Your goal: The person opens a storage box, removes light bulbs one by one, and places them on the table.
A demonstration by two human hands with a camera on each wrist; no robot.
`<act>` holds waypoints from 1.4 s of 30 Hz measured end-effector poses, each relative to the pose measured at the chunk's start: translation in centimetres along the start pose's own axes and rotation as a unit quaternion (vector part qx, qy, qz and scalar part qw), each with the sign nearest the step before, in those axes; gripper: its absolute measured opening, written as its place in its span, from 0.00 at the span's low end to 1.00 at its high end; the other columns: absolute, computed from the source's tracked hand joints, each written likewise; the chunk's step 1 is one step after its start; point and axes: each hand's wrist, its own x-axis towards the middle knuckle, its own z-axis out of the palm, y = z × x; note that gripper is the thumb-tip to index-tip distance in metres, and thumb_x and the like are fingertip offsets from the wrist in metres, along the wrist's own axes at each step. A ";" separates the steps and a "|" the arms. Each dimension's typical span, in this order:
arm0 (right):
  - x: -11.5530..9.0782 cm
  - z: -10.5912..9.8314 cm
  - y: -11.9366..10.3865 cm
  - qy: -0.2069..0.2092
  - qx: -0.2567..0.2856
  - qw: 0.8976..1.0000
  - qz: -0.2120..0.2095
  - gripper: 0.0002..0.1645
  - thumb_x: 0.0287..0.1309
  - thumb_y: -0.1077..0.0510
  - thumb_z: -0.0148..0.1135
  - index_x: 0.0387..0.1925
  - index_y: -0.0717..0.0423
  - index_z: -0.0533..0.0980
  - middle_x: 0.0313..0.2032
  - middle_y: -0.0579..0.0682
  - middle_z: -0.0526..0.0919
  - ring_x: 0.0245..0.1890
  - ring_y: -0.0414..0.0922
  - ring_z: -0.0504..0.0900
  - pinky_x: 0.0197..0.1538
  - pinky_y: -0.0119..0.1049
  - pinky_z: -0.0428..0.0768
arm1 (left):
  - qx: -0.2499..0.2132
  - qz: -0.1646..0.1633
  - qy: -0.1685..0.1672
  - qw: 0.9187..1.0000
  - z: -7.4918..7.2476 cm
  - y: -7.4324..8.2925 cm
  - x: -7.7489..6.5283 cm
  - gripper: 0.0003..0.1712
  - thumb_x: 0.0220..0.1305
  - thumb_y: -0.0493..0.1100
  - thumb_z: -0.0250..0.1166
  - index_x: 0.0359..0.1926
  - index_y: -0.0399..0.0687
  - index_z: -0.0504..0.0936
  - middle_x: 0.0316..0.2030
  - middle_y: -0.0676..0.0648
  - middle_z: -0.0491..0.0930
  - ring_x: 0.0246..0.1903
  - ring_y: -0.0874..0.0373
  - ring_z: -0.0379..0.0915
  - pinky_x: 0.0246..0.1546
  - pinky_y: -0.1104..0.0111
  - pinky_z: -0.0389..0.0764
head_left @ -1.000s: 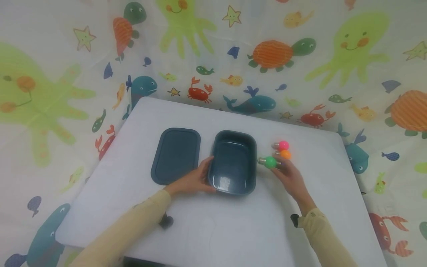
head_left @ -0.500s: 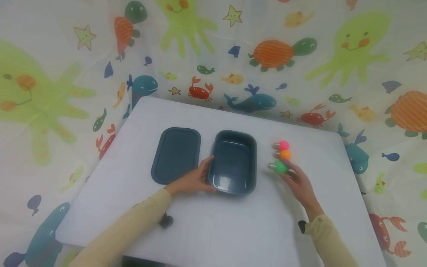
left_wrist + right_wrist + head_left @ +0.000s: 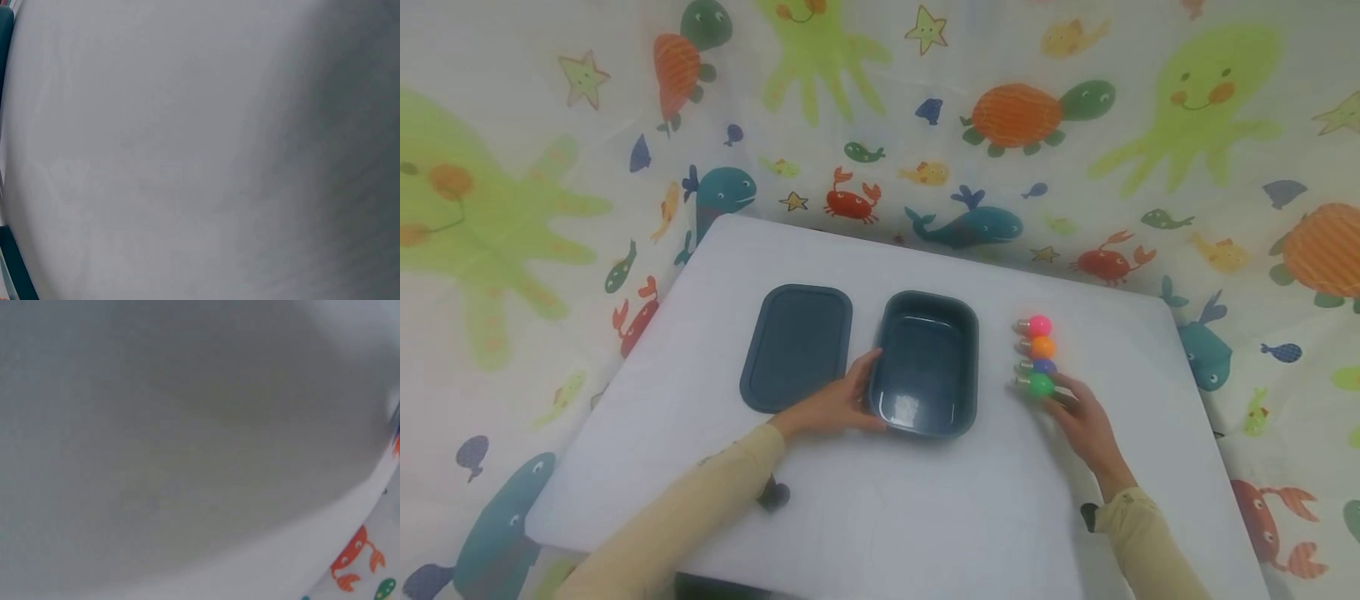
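Note:
My left hand (image 3: 831, 408) holds the left side of a dark blue-grey rectangular container (image 3: 928, 358), thumb at its near corner and fingers along the wall. At the right, my right hand (image 3: 1086, 425) pinches a green light bulb (image 3: 1040, 385) by its round end, with the metal base pointing left. Just beyond it a blue bulb (image 3: 1045, 366), an orange bulb (image 3: 1042, 347) and a pink bulb (image 3: 1040, 326) lie in a column, bases also to the left. Neither wrist view shows the hands.
A matching flat lid (image 3: 797, 346) lies left of the container on the white table (image 3: 910, 517). Behind the table hangs a curtain (image 3: 880, 92) printed with sea animals. A small dark object (image 3: 773, 495) shows beside the left sleeve.
My right hand has moved right and toward me with the green bulb, bringing it down beside the others. The blue bulb has come into sight. My left hand and the container have stayed put.

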 end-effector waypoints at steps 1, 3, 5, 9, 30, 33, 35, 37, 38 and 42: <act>-0.1 0.0 0.1 0.001 -0.001 1.000 0.000 0.37 0.59 0.40 0.54 0.66 0.46 0.58 0.66 0.53 0.60 0.62 0.58 0.66 0.60 0.56 0.68 | 0.001 0.000 0.000 1.000 0.0 0.1 0.0 0.65 0.42 0.59 0.73 0.68 0.79 0.32 0.72 0.57 0.34 0.71 0.57 0.40 0.66 0.61 0.59; -0.1 -0.1 0.3 0.003 -0.001 1.000 0.002 0.37 0.59 0.40 0.55 0.66 0.47 0.59 0.66 0.54 0.61 0.62 0.58 0.66 0.59 0.56 0.69 | 0.004 0.000 0.000 1.000 0.0 0.2 -0.1 0.65 0.42 0.57 0.73 0.68 0.78 0.32 0.72 0.58 0.34 0.71 0.57 0.40 0.66 0.61 0.59; -0.2 -0.1 0.4 0.004 0.000 1.000 0.000 0.37 0.59 0.41 0.55 0.66 0.48 0.59 0.66 0.54 0.61 0.62 0.58 0.67 0.59 0.56 0.69 | 0.006 -0.003 -0.003 1.000 -0.1 0.7 -0.3 0.65 0.44 0.55 0.73 0.69 0.74 0.31 0.72 0.56 0.34 0.71 0.57 0.39 0.66 0.61 0.59; -0.3 0.0 0.8 0.000 -0.002 1.000 0.009 0.38 0.57 0.38 0.55 0.65 0.47 0.59 0.66 0.55 0.61 0.62 0.59 0.66 0.58 0.57 0.70 | 0.010 -0.006 -0.016 1.000 -0.5 2.5 -1.0 0.65 0.48 0.51 0.72 0.71 0.63 0.31 0.73 0.51 0.34 0.71 0.54 0.38 0.66 0.61 0.59; -0.1 0.4 1.4 -0.002 -0.023 1.000 0.014 0.37 0.58 0.41 0.55 0.65 0.50 0.60 0.64 0.56 0.63 0.62 0.58 0.65 0.60 0.55 0.68 | 0.000 -0.004 0.001 1.000 -0.1 0.8 -0.5 0.65 0.44 0.53 0.74 0.70 0.71 0.33 0.72 0.58 0.34 0.71 0.57 0.40 0.66 0.60 0.59; -0.1 0.4 1.3 -0.004 -0.025 1.000 0.015 0.37 0.59 0.41 0.55 0.65 0.51 0.59 0.64 0.57 0.62 0.62 0.58 0.65 0.60 0.55 0.68 | -0.006 -0.006 -0.003 1.000 -0.1 1.6 -0.9 0.65 0.46 0.50 0.73 0.71 0.64 0.32 0.73 0.54 0.33 0.71 0.55 0.39 0.66 0.58 0.58; -0.1 0.4 1.2 -0.006 -0.025 1.000 0.016 0.37 0.59 0.41 0.55 0.65 0.51 0.59 0.64 0.56 0.62 0.62 0.58 0.65 0.60 0.55 0.68 | -0.012 -0.006 -0.008 1.000 -0.3 2.2 -1.1 0.65 0.46 0.49 0.73 0.71 0.60 0.32 0.73 0.52 0.33 0.71 0.53 0.38 0.66 0.57 0.58; -0.1 0.4 1.2 -0.008 -0.024 1.000 0.016 0.37 0.59 0.41 0.55 0.65 0.50 0.59 0.65 0.56 0.62 0.63 0.58 0.65 0.60 0.55 0.68 | -0.015 -0.003 -0.010 1.000 -0.4 2.5 -1.2 0.65 0.46 0.49 0.73 0.71 0.58 0.33 0.73 0.50 0.33 0.71 0.51 0.38 0.66 0.56 0.58; -0.1 0.3 1.2 -0.010 -0.023 1.000 0.017 0.37 0.59 0.41 0.55 0.65 0.50 0.59 0.65 0.56 0.62 0.63 0.58 0.65 0.60 0.56 0.68 | -0.016 -0.001 -0.010 1.000 -0.4 2.4 -1.2 0.65 0.46 0.49 0.73 0.71 0.58 0.33 0.73 0.49 0.33 0.71 0.51 0.38 0.66 0.56 0.58; -0.2 0.3 1.2 -0.013 -0.021 0.999 0.024 0.37 0.58 0.41 0.56 0.65 0.51 0.58 0.65 0.56 0.62 0.63 0.58 0.64 0.61 0.56 0.67 | -0.003 0.000 -0.007 1.000 -0.2 1.2 -0.8 0.65 0.45 0.53 0.73 0.70 0.67 0.32 0.73 0.51 0.35 0.71 0.52 0.40 0.66 0.57 0.59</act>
